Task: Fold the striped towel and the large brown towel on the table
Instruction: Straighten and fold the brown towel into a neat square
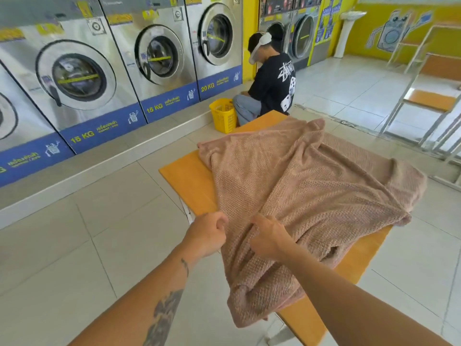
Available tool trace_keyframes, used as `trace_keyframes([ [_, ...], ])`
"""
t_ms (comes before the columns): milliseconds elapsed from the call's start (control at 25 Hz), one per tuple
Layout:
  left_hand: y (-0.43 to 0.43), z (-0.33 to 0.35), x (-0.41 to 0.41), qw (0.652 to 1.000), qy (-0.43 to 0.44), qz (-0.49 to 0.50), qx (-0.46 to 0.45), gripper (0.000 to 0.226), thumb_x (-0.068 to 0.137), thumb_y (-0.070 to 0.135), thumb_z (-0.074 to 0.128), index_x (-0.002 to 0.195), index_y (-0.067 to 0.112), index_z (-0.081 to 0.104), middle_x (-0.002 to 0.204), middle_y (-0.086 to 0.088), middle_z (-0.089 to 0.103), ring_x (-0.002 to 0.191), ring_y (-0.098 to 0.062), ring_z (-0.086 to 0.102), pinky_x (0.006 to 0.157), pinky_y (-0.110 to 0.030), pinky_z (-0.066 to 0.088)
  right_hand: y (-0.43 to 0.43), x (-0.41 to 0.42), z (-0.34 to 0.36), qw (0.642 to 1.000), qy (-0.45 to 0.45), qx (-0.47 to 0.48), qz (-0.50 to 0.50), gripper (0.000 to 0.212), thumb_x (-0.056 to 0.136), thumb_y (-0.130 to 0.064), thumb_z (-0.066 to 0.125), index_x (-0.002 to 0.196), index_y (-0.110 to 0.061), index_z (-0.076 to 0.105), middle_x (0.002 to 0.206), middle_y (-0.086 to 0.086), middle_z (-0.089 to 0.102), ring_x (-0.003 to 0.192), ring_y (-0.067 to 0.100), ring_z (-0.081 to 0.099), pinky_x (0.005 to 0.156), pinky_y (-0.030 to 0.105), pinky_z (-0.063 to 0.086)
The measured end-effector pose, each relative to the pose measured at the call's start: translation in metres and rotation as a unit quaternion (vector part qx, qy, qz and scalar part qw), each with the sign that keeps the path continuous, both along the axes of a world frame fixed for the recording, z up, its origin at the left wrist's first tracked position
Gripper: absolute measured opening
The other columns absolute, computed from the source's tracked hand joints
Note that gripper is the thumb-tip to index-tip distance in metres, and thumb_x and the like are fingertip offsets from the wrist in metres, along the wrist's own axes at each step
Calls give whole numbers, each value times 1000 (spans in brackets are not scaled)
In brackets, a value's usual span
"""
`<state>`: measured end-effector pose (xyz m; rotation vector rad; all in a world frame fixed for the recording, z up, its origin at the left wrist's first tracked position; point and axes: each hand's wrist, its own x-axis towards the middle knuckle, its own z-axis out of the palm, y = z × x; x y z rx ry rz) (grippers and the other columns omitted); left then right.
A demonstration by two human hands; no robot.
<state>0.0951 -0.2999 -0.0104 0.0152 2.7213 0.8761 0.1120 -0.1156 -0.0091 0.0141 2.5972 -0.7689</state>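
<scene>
The large brown towel [311,186] lies rumpled across the orange table [189,178], with one end hanging off the near edge. My left hand [207,236] pinches the towel's left edge at the table's near corner. Just to its right, my right hand [269,237] grips a bunched fold of the same towel. No striped towel is visible.
A row of washing machines [74,76] lines the left wall. A person in a black shirt [272,81] crouches beyond the table beside a yellow laundry basket [223,116]. White metal-framed tables [429,101] stand at the right. Tiled floor surrounds the table.
</scene>
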Motion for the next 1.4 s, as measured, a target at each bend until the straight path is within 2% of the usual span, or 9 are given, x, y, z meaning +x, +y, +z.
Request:
trace_keyframes([
  [120,-19,13,-43,1000,16,4,-13,28,97,16,41,109,29,62,94,6,64,80,-14,62,69,-32,54,-8,-26,7,1000,6,2,-8,65,80,-18,46,144,-18,39,135,12,45,128,37,42,106,52,42],
  [280,-45,12,-118,999,21,-13,-32,29,93,14,42,107,30,62,90,5,63,77,-16,61,62,-29,49,-25,-76,14,999,18,20,-38,60,81,-18,47,140,-17,40,132,11,48,125,35,44,104,46,42],
  [520,-101,-27,-267,999,3,-31,-18,33,91,17,46,118,29,60,109,-2,64,91,-21,62,80,-36,54,-97,-177,-8,994,-7,45,-104,64,86,-27,52,147,-23,32,136,13,42,127,35,40,105,50,42],
  [760,-111,-69,-380,995,-53,-28,79,68,94,28,51,148,51,17,120,-11,63,94,-29,66,86,-44,57,-150,-242,-43,963,-36,168,-208,65,81,-29,56,140,-26,29,132,9,39,120,34,39,100,49,42],
  [880,-99,-78,-404,995,-19,-71,67,48,93,29,57,139,33,46,118,-5,65,91,-24,64,83,-34,54,-159,-251,-49,948,-16,222,-228,53,83,-22,59,132,-23,38,129,6,45,117,31,45,94,44,43],
  [960,-96,-75,-412,995,38,-89,38,24,91,18,55,113,24,63,108,-4,68,86,-23,61,76,-31,51,-155,-261,-49,950,8,170,-261,40,84,-13,54,123,-22,46,119,2,55,110,29,54,84,40,47],
  [1040,-108,-75,-415,991,68,-108,34,25,87,10,54,106,22,63,107,-3,65,92,-24,61,79,-35,53,-156,-269,-45,960,3,81,-268,44,86,-12,51,128,-25,49,115,2,62,105,29,60,82,38,50],
  [1200,-154,-79,-425,984,77,-159,11,46,88,4,47,129,21,58,127,-7,52,112,-29,54,95,-39,48,-167,-275,-30,973,-61,-34,-221,57,83,-3,50,136,-27,52,122,-1,60,112,22,56,91,31,46],
  [1400,-204,-83,-420,990,46,-135,-15,60,86,-2,43,141,21,52,134,-6,50,120,-28,50,99,-38,45,-199,-277,-26,978,-86,-88,-168,71,77,6,41,139,-28,51,127,-5,55,120,18,50,100,35,45],
])
